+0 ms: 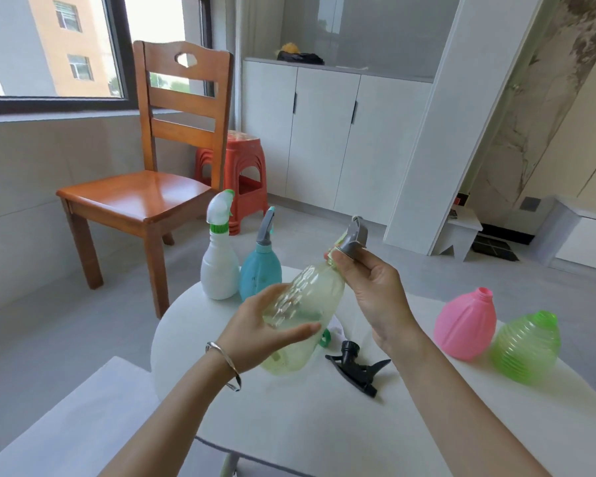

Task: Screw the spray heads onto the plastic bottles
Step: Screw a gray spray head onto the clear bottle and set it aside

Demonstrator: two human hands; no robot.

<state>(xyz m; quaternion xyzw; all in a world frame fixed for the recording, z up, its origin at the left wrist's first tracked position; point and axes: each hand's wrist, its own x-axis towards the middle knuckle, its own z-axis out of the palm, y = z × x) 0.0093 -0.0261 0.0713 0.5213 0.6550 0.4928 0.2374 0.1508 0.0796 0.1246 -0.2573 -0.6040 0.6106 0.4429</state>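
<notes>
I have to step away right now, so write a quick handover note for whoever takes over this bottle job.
Left hand holds the clear bottle, tilted.
Right hand grips the grey spray head at its neck; how tight it is cannot be told.
Done: white bottle and blue bottle stand with heads on.
Left: pink bottle and green bottle have none; a black spray head lies on the table.

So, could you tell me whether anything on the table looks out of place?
Only mildly: a black plastic spray head lies loose on its side on the round white table; the pink plastic bottle is capless.
</notes>
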